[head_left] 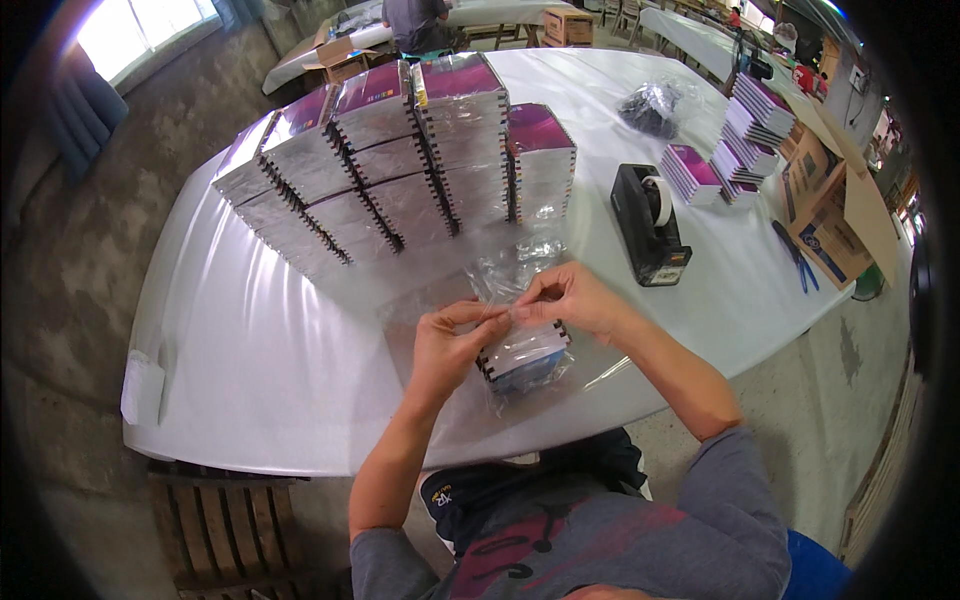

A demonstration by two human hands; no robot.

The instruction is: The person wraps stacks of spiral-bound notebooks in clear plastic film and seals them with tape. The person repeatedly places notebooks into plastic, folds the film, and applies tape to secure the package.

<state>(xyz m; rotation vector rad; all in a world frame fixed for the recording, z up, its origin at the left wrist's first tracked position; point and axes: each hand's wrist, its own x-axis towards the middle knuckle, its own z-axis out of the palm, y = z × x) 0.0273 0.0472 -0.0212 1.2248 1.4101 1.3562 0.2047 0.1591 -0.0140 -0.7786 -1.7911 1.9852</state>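
Nearest me, at lower centre of the frame, the wrapped bundle (525,352) lies on the worktop (270,385), just below both grips; its long axis I can't judge. My left hand (445,345) and right hand (580,300) pinch clear film (512,268), about equally near. Beyond, right of centre: a tape dispenser (632,218).

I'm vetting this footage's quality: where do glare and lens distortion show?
In the head view, the window glares white; the tabletop shows bright streaks and a bowed edge; clear film at the left hand and right hand glints; the picture's corners go black.
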